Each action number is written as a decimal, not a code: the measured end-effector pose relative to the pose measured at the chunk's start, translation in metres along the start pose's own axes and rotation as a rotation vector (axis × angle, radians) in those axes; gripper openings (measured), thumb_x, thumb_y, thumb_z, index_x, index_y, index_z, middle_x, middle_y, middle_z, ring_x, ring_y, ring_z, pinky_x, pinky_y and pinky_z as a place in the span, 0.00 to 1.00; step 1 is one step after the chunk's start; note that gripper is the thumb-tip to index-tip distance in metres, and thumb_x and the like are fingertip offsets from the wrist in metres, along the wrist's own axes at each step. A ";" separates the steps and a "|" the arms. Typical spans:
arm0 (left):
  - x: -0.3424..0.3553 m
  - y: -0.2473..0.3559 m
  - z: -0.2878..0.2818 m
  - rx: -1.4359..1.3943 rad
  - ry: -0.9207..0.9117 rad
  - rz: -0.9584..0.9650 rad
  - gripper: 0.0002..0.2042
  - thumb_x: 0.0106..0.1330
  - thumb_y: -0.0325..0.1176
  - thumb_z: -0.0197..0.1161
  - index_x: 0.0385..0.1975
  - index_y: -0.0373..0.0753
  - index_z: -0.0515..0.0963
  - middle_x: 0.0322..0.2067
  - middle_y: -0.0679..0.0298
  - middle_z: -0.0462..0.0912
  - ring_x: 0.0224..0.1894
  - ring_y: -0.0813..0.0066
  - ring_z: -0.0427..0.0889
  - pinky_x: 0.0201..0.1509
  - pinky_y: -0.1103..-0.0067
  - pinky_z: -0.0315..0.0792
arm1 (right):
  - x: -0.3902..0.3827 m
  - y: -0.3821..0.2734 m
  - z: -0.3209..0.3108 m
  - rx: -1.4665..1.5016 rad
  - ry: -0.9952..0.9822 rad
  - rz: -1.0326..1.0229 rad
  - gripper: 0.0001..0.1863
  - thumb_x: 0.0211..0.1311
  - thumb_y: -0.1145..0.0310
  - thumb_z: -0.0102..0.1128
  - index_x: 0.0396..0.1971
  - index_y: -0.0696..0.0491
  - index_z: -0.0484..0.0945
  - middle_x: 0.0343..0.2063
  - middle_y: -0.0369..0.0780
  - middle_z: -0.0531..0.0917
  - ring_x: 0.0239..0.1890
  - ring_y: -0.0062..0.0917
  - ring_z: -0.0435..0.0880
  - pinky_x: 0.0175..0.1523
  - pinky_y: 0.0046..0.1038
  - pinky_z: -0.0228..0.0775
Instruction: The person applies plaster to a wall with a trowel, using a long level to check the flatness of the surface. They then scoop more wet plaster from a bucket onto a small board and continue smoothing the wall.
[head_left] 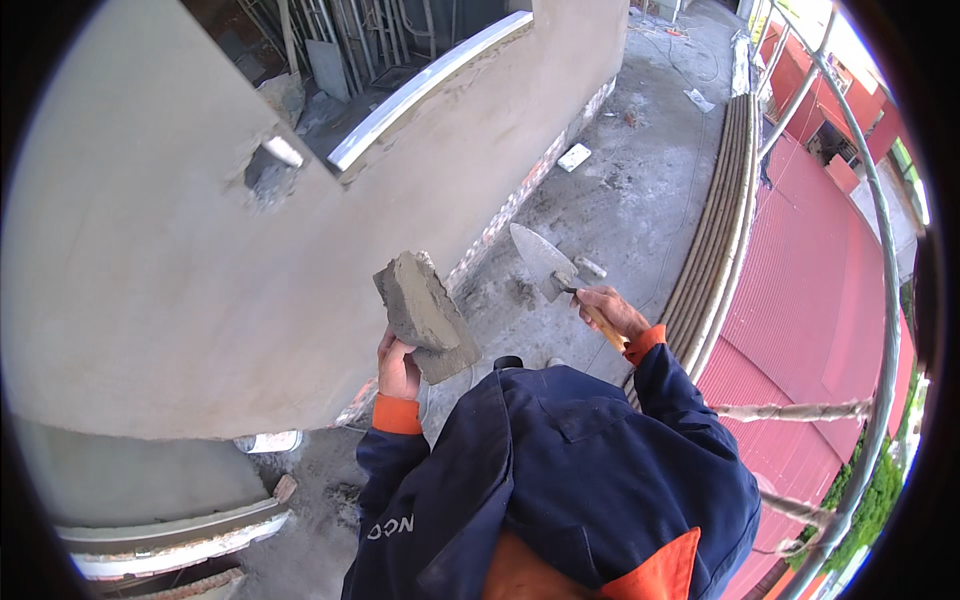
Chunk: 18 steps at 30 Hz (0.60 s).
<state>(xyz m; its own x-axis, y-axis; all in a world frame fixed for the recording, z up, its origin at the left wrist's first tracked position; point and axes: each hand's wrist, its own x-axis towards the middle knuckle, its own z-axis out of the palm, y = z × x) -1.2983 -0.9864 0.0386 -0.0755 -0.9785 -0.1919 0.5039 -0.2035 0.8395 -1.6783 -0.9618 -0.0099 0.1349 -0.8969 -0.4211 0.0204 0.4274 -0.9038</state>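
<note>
My left hand [398, 368] is closed on a plasterer's hawk [455, 352], a grey mortar-coated board whose handle I cannot see. A thick mound of wet mortar [424, 300] lies on the board, close to the plastered wall [250, 330] but apart from it. My right hand [612, 312] grips the wooden handle of a pointing trowel [542, 262]. The trowel's pointed metal blade is tilted away from me, up and to the left, over the concrete floor, and does not touch the hawk.
A white-edged sill [430, 90] tops the wall opening, near a rough hole [272, 172]. Long poles [715, 240] lie along the floor's right edge, beside scaffold tubing [885, 240] and a red roof below [790, 290]. A white block [574, 157] sits by the wall's foot.
</note>
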 end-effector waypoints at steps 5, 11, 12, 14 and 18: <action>0.093 -0.038 0.081 -0.040 -0.068 -0.029 0.25 0.49 0.21 0.51 0.53 0.31 0.70 0.47 0.60 0.78 0.52 0.69 0.76 0.60 0.73 0.67 | 0.025 -0.021 -0.083 0.023 0.121 -0.056 0.16 0.66 0.56 0.52 0.26 0.54 0.72 0.18 0.34 0.74 0.20 0.19 0.72 0.27 0.23 0.66; 0.186 -0.068 0.148 -0.084 -0.076 -0.057 0.26 0.51 0.20 0.50 0.55 0.31 0.68 0.47 0.60 0.78 0.50 0.70 0.77 0.57 0.75 0.69 | 0.080 -0.099 -0.149 -0.501 0.308 -0.217 0.19 0.64 0.56 0.51 0.24 0.57 0.74 0.12 0.38 0.74 0.17 0.19 0.73 0.25 0.26 0.64; 0.205 -0.070 0.156 -0.083 -0.076 -0.050 0.25 0.51 0.20 0.51 0.55 0.31 0.68 0.45 0.60 0.79 0.49 0.71 0.78 0.55 0.76 0.70 | 0.099 -0.113 -0.159 -0.572 0.306 -0.296 0.18 0.63 0.55 0.52 0.25 0.57 0.74 0.13 0.39 0.73 0.17 0.22 0.73 0.26 0.27 0.64; 0.238 -0.083 0.166 -0.088 -0.062 -0.059 0.25 0.51 0.19 0.52 0.54 0.32 0.68 0.43 0.61 0.80 0.45 0.72 0.79 0.52 0.77 0.72 | 0.134 -0.140 -0.175 -0.707 0.290 -0.436 0.18 0.62 0.55 0.55 0.27 0.57 0.75 0.14 0.42 0.73 0.17 0.28 0.74 0.26 0.29 0.65; 0.301 -0.111 0.180 -0.104 0.038 -0.052 0.25 0.52 0.19 0.55 0.54 0.32 0.68 0.34 0.64 0.82 0.37 0.76 0.81 0.43 0.80 0.74 | 0.196 -0.208 -0.182 -1.067 0.196 -0.616 0.17 0.59 0.56 0.61 0.30 0.57 0.75 0.17 0.47 0.75 0.20 0.41 0.75 0.28 0.35 0.68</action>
<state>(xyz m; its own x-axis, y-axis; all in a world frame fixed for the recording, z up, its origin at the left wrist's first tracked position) -1.5314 -1.2644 -0.0209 -0.0720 -0.9643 -0.2547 0.5872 -0.2474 0.7707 -1.8362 -1.2472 0.0815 0.2369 -0.9561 0.1727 -0.7983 -0.2929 -0.5262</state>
